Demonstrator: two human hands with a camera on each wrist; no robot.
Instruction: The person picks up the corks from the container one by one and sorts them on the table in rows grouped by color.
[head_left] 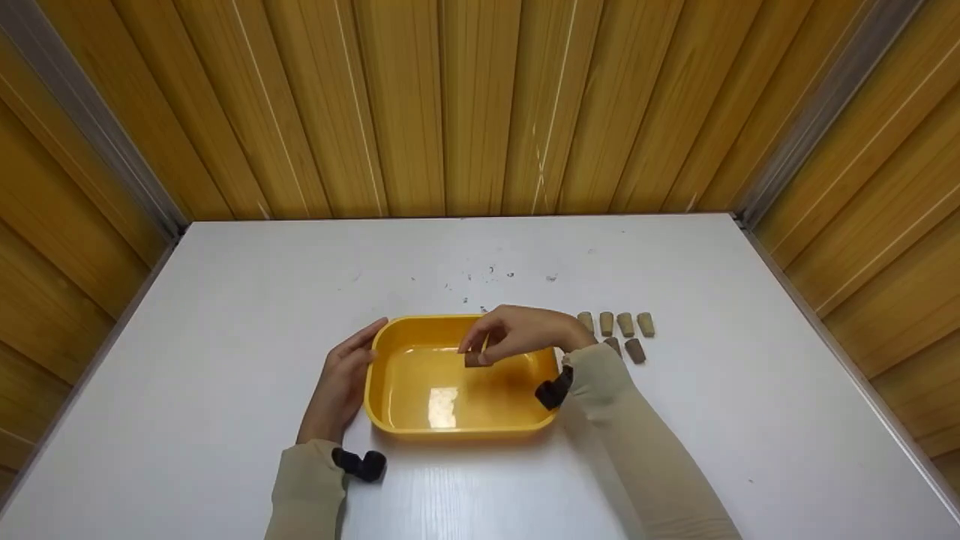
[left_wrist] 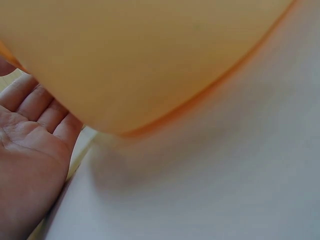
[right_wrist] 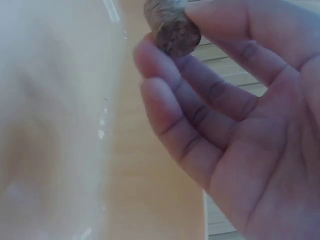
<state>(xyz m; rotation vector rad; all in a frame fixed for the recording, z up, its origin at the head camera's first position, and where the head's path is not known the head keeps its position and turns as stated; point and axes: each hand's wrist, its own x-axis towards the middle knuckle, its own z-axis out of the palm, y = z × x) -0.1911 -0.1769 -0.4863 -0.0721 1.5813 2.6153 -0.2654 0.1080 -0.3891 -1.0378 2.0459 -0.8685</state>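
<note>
In the head view a yellow plastic tray (head_left: 420, 433) stands on the white table. My left hand (head_left: 343, 382) holds its left side, thumb at the rim and fingers along the outer wall. The palm of that hand shows beside the tray wall (left_wrist: 150, 65) in the left wrist view. Over the middle of the tray, my right hand (head_left: 517, 330) pinches a brown cork stopper (head_left: 474, 360) between thumb and fingers. The right wrist view shows the cork's (right_wrist: 177, 37) rough round end, with the other fingers loosely bent below it.
Several tapered corks stand or lie right of the tray, with a row of light ones (head_left: 625, 324) behind a darker cork (head_left: 635, 350). My right forearm partly covers this group. Small dark marks dot the table (head_left: 300, 277) behind the tray. Wood-patterned panels (head_left: 480, 105) enclose the back and sides.
</note>
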